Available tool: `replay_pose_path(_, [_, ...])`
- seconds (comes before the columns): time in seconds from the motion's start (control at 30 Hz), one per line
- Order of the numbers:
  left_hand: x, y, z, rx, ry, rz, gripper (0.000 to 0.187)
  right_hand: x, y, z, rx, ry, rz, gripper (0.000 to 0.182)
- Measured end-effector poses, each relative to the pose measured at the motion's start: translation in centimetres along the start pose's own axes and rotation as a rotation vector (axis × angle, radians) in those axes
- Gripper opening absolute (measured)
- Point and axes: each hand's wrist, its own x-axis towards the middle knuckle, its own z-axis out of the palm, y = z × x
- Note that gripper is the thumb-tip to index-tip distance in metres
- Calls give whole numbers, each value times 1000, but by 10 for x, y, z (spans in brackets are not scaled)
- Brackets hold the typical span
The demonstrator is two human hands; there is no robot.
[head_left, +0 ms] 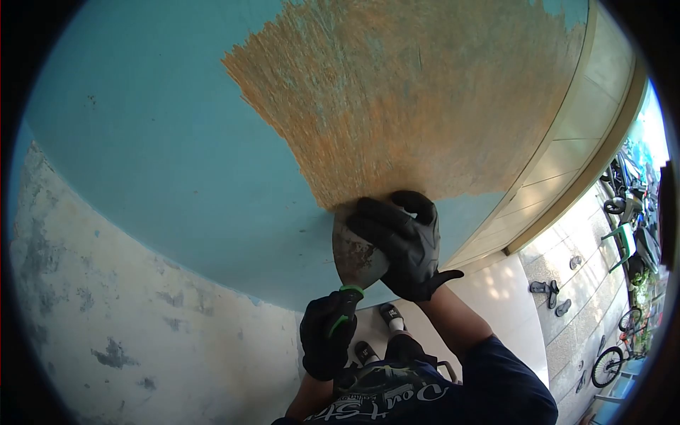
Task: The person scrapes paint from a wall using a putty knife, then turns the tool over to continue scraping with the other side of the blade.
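My left hand [328, 336], in a black glove, is closed round the black and green handle of a wide scraper [353, 258]. The scraper's stained metal blade lies against the blue painted wall [191, 177], at the lower edge of a scraped patch [425, 106]. My right hand [400, 244], also in a black glove, lies on the blade near its top edge. Its fingers are stretched out and the thumb sticks out to the right. Brown and orange streaks cover the scraped patch, and blue paint surrounds its left and lower sides.
A patchy white wall [163, 319] stands at the left. Cream trim [559, 163] borders the blue surface on the right. Outside, sandals [552, 292], a green chair [622, 244], a bicycle [609, 365] and a motorcycle [616, 205] stand or lie on the paving.
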Motion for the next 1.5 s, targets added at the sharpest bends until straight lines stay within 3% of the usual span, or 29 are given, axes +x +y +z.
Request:
replay_pose_path(0.07, [0,13,-2,66,-48,-9,41,0,2,-4,62,171,-41,40])
replay_pose_path(0.2, [-15,21,-1,168,-108,-130,48,-22,15,2,55,152,-72,37])
replay_pose_path(0.33, [-29,23,6,118,-37,-188,49,-24,15,8,93,134,-138,34])
replay_pose_path(0.4, [-29,22,7,106,-20,-198,48,-21,15,10,76,124,-139,44])
replay_pose_path(0.53, [-26,22,4,92,-37,-238,47,-21,13,10,80,140,-116,44])
replay_pose_path(0.6, [-24,21,3,32,-37,-241,46,-17,9,6,63,105,-89,36])
replay_pose_path(0.93, [-20,8,1,1,-63,-164,40,-16,6,6,28,40,-55,33])
replay_pose_path(1.0, [-16,5,-1,222,-127,-71,37,-16,9,9,41,45,-50,33])
replay_pose_path(1.13, [-15,8,0,187,-133,-89,38,-13,5,6,49,31,-22,33])
replay_pose_path(1.5, [-13,27,-5,146,-43,-98,39,-27,3,21,104,193,32,50])
